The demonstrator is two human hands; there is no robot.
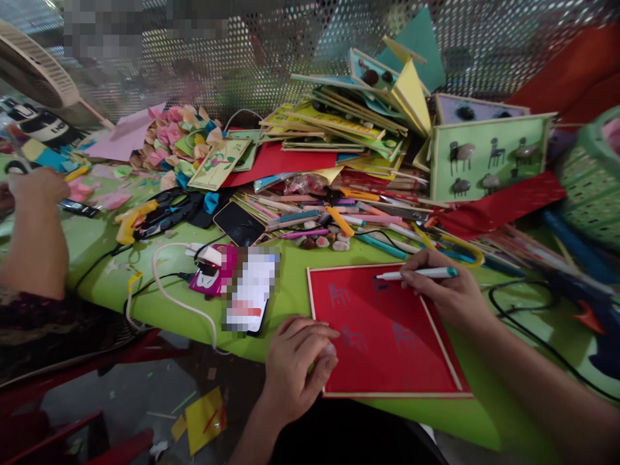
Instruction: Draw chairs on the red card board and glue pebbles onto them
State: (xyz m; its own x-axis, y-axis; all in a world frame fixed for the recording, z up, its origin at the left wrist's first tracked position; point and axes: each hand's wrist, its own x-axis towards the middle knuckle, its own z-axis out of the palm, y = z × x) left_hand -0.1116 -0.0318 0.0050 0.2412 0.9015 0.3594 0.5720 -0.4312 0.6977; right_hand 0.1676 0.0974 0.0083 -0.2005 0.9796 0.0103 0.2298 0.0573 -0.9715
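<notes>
A red board [378,361] with thin wooden strips along its edges lies on the green table before me. Several faint dark chair-like drawings mark its surface. My right hand [436,287] grips a white marker [429,274] with a teal end. The marker's tip points left, at a small dark drawing near the board's top edge. On the board's left edge rests my left hand [303,361], its fingers loosely bent and the thumb apart. I see nothing held in it.
A phone [249,297] and a magenta power strip [213,274] with cables lie left. Behind are scattered pens, pebbles [322,241] and stacked boards [334,119]. A green framed board [491,158] leans right, near a dark blue glue gun [595,316]. Another person's arm [36,232] reaches in at left.
</notes>
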